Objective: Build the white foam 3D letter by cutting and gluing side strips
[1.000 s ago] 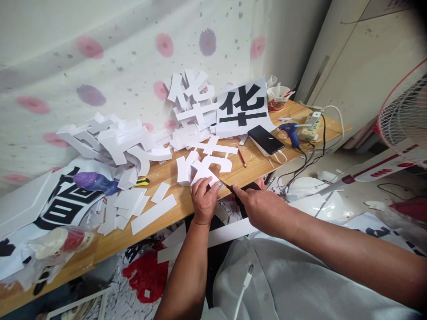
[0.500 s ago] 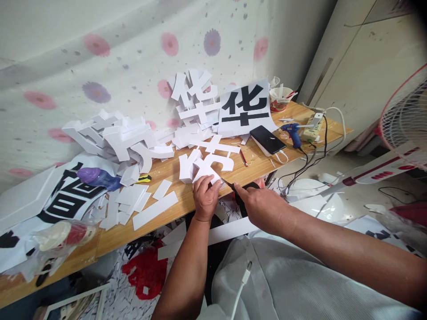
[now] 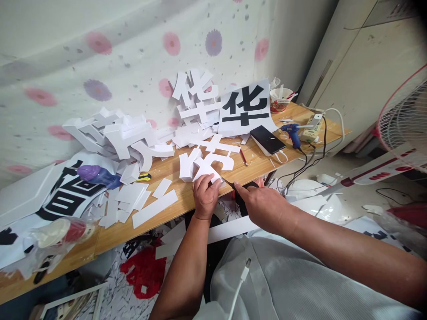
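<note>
White character shape [image 3: 209,167] sits near the front edge of the table [image 3: 184,201], strokes already formed, edge work seemingly unfinished; left hand [image 3: 204,195] has fingers clamped on its near end, right hand [image 3: 257,199] on a slim dark tool [image 3: 228,182]

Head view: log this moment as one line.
left hand: touching white cutout | right hand: holding dark tool | glue gun: on table

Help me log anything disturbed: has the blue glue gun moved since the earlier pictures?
No. The blue glue gun sits at the same spot on the wooden table, beside the power strip; the whole view shifted slightly with the camera.
</note>
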{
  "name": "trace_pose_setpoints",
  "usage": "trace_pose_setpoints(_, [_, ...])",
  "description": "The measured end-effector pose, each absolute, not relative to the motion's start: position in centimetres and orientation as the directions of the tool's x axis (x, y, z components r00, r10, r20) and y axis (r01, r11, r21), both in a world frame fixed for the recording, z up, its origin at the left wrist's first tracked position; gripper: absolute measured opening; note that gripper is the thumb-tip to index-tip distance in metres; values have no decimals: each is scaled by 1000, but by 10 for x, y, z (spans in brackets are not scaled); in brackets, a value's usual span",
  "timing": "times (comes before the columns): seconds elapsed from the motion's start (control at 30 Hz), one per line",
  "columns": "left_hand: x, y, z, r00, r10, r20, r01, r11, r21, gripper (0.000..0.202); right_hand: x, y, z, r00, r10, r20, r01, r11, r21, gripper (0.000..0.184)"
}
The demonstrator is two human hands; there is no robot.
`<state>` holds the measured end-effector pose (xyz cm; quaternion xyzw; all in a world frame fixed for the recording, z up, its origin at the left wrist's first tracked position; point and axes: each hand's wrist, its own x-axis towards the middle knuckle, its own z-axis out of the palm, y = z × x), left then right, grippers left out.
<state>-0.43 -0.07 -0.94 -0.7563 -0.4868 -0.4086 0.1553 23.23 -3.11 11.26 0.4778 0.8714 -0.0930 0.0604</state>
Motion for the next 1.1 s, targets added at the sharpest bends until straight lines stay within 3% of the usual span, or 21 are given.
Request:
trace_pose_setpoints(0.13, [-4,-1,-8,186,619,763,860,-478,178,15,232,-30,113,-554,809,-198,832,545,-104,70])
trace_pose_setpoints(0.37, [-5,-2,-8,184,629,755,856,-480,192,14,232,-24,121,-526,830,-184,850,502,-162,41])
trace_pose_setpoints(0.87, [-4,-2,-8,171,638,751,855,-475,209,14,229,-30,123,-517,831,-206,854,515,-70,57])
trace_pose_setpoints(1.1, [-4,-2,-9,166,641,749,859,-467,209,13,233,-29,129,-501,835,-228,865,489,-109,50])
